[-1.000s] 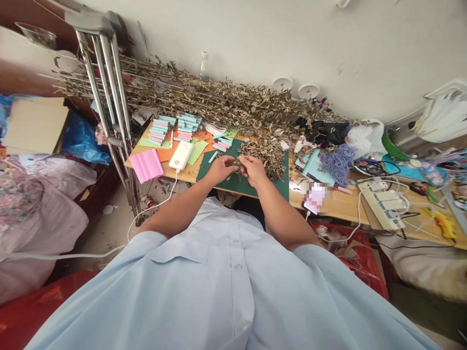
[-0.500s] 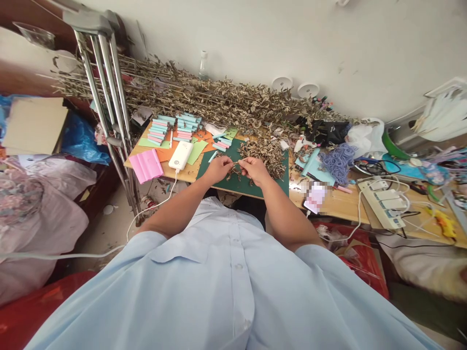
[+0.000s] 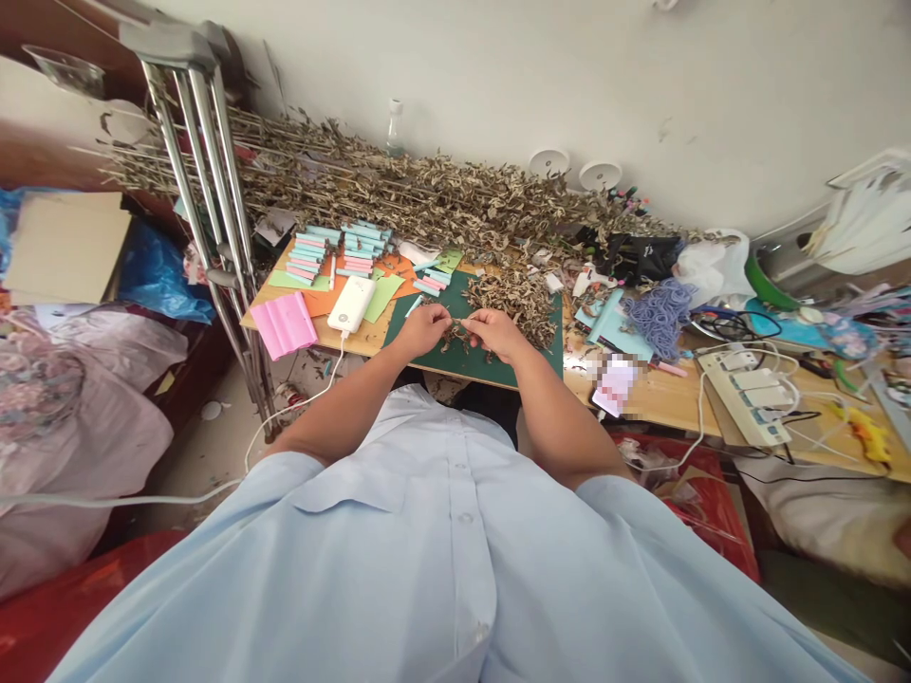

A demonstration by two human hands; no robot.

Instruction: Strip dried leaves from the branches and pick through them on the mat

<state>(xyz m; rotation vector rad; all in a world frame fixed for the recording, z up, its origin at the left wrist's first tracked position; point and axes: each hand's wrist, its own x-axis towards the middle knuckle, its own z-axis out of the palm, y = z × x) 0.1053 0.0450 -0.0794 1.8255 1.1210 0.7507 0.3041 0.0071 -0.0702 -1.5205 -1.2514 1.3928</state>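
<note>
Over the front of a green cutting mat [image 3: 545,369], my left hand [image 3: 425,330] and my right hand [image 3: 493,333] face each other with fingertips pinched. A small bit of dried leaf [image 3: 457,325] shows between them, its exact shape too small to make out. More leaf crumbs lie on the mat beneath the fingers. Right behind my right hand is a heap of loose dried leaves [image 3: 516,296]. A light blue paper tube [image 3: 414,306] lies just beyond my left hand, and several blue and pink paper tubes [image 3: 432,282] are stacked farther back.
Dried leafy stalks [image 3: 427,194] cover the table's back along the wall. A white power bank [image 3: 352,304] and pink folded paper [image 3: 285,324] lie left. To the right are a phone [image 3: 616,386], purple yarn [image 3: 660,305], a glue gun [image 3: 592,279] and a power strip [image 3: 752,394]. Crutches [image 3: 213,171] stand left.
My hands stay at nearly the same spot over the mat, their fingertips shifting slightly around the leaf bit. Nothing else has visibly moved.
</note>
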